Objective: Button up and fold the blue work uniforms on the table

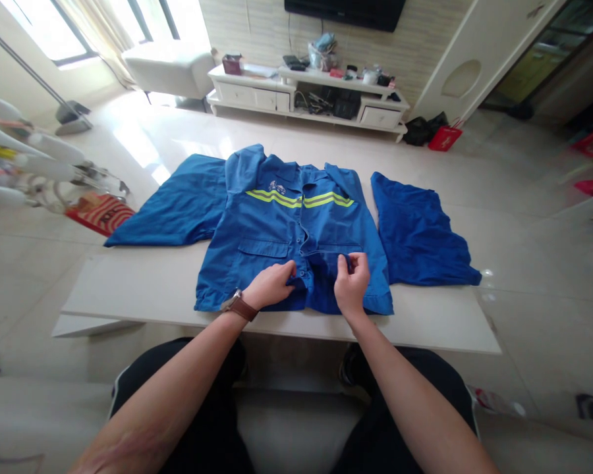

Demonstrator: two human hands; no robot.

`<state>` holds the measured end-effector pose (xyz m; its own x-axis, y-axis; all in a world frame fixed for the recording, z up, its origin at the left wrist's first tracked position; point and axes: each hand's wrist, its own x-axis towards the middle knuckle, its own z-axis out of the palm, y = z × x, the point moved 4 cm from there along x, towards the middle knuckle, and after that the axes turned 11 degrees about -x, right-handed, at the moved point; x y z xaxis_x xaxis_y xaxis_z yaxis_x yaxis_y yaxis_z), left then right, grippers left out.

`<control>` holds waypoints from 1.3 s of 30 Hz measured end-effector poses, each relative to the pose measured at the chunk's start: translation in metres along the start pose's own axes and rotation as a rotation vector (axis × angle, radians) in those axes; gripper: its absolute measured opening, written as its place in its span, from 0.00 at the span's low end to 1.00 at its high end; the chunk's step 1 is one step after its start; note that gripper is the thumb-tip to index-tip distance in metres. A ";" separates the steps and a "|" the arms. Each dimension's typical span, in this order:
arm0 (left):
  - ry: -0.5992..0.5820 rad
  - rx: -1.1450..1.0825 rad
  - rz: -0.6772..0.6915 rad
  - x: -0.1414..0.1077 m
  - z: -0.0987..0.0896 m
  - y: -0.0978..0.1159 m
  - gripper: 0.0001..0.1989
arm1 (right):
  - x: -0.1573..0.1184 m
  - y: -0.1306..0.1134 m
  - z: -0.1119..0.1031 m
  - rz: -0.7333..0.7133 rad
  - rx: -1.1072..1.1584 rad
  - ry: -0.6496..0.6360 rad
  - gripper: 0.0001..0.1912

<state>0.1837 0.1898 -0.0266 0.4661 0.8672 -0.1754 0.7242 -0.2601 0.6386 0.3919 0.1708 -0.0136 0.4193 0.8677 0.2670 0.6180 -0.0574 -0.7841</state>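
Note:
A blue work jacket (271,227) lies spread face up on the white low table, its collar at the far side and a yellow-and-grey reflective stripe across the chest. The front is partly open at the lower middle, with buttons showing along the placket. My left hand (271,284), with a brown-strapped watch at the wrist, is closed on the jacket's left-side front edge near the hem. Lifted slightly in the pinched fingers of my right hand (352,280) is the other front edge. What lies inside either grip is mostly hidden.
Blue cloth (178,201) lies flat left of the jacket, and crumpled blue cloth (420,227) lies to its right. The table's near edge (425,332) is just before my knees. A white TV cabinet (257,99) stands beyond, and a red bag (101,214) is at left.

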 end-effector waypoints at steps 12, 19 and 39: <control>-0.089 -0.040 0.241 -0.005 -0.010 0.022 0.05 | -0.020 0.012 0.055 -0.006 0.230 -0.639 0.18; -0.038 0.039 0.282 0.000 -0.005 0.016 0.07 | -0.020 0.020 0.060 0.109 0.308 -0.713 0.22; 0.114 -0.211 0.454 0.002 -0.008 0.016 0.08 | -0.012 0.028 0.059 0.228 0.375 -0.662 0.19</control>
<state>0.1925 0.1912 -0.0104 0.6426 0.7308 0.2301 0.3380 -0.5399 0.7709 0.3654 0.1881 -0.0717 -0.0463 0.9745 -0.2194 0.2499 -0.2014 -0.9471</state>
